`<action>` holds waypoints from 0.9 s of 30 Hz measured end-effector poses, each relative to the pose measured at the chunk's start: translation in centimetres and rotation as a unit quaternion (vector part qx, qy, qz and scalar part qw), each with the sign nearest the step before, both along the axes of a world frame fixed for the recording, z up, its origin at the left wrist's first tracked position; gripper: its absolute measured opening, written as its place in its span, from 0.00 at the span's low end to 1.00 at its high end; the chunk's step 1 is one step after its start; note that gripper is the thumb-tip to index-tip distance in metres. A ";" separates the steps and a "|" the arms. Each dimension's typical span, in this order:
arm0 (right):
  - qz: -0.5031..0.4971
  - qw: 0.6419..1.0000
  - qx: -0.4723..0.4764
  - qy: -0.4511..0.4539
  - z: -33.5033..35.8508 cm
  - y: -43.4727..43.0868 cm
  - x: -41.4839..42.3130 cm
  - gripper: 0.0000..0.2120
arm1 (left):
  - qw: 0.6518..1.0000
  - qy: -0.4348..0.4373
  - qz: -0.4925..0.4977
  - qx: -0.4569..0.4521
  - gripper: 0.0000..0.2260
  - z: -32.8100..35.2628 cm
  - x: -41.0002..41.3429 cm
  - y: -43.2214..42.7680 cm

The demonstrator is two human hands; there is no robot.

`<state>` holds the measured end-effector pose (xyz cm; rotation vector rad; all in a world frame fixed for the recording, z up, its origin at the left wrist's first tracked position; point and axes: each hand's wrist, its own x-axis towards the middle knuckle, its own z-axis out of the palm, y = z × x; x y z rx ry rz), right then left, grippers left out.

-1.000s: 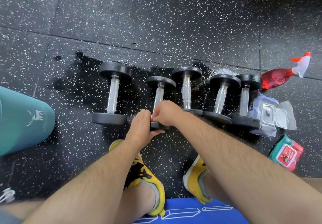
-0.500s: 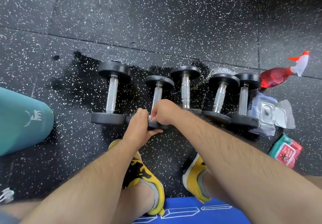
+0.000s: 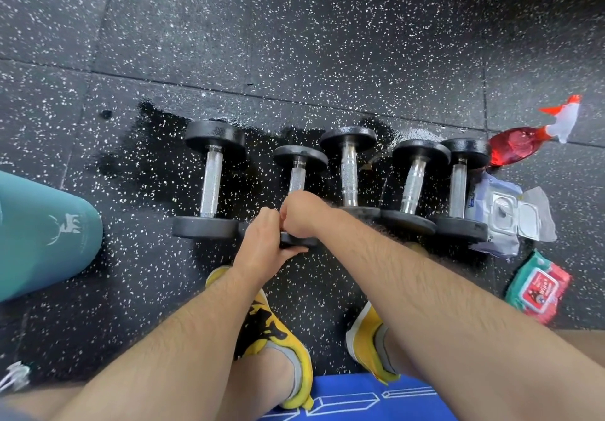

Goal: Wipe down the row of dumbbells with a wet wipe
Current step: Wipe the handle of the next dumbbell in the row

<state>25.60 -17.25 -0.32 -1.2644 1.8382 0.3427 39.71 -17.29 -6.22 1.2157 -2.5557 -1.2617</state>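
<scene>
The left hand is gripping the 6 o'clock plate of the small dumbbell, likely steadying it. The right hand is clamping its handle.

One wide-angle camera sits on the person's head and faces forward and steeply down, nearly straight at the speckled rubber floor. Both forearms enter from the bottom edge, large and close to the lens. The row of dumbbells runs left to right across the middle, at arm's reach, and the yellow shoes lie below it near the bottom edge
</scene>
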 end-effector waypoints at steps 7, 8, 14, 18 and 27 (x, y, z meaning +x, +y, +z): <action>0.035 0.998 0.037 0.032 0.2 0.4 -1.1 0.05 | 0.999 -0.026 -0.019 -0.013 0.28 0.1 -0.2 -0.2; 0.039 0.997 0.048 0.042 0.4 0.5 -1.3 0.06 | 0.999 -0.031 -0.022 -0.014 0.28 0.1 -0.1 -0.3; -0.148 0.986 -0.068 0.022 -0.7 1.1 -3.4 0.08 | 0.995 -0.078 -0.061 -0.001 0.23 0.8 0.3 -1.2; -0.341 0.926 -0.131 -0.089 -1.4 0.4 -2.6 0.08 | 0.992 -0.109 -0.065 0.008 0.18 1.0 0.6 -1.6; -0.559 0.796 -0.154 -0.171 -2.6 -0.1 -1.2 0.07 | 0.965 -0.114 -0.179 -0.154 0.14 2.3 -0.6 -1.6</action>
